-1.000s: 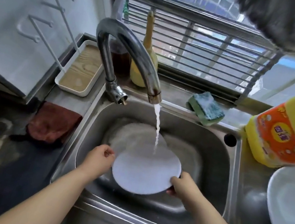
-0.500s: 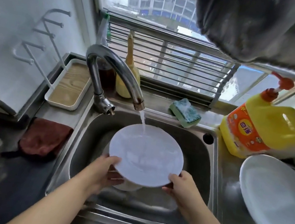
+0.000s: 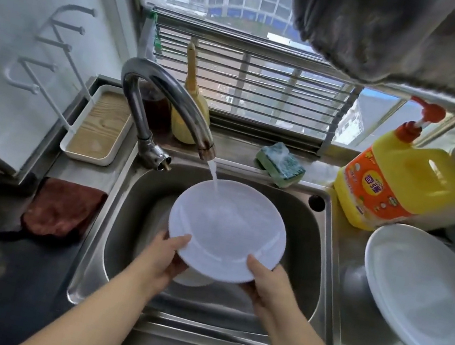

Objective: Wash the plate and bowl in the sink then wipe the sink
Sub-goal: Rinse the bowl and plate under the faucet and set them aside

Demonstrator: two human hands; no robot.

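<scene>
I hold a round white plate (image 3: pixel 227 228) over the steel sink (image 3: pixel 310 266) under the running tap (image 3: pixel 170 107). Water falls from the spout onto the plate's far half. My left hand (image 3: pixel 167 259) grips the plate's near-left rim, thumb on top. My right hand (image 3: pixel 264 285) grips the near-right rim in the same way. A white bowl (image 3: pixel 192 278) sits in the sink under the plate, mostly hidden by it and by my hands.
A second large white plate (image 3: pixel 426 298) lies on the counter at right, beside a yellow detergent bottle (image 3: pixel 400 184). A green sponge (image 3: pixel 281 163) rests on the sink's back ledge. A brown cloth (image 3: pixel 61 208) lies left of the sink, behind it a wooden tray (image 3: pixel 97 125).
The plate has been lifted and tilted toward the tap, so water now hits its far half. Both hands kept hold of the rim. The camera view rose.
</scene>
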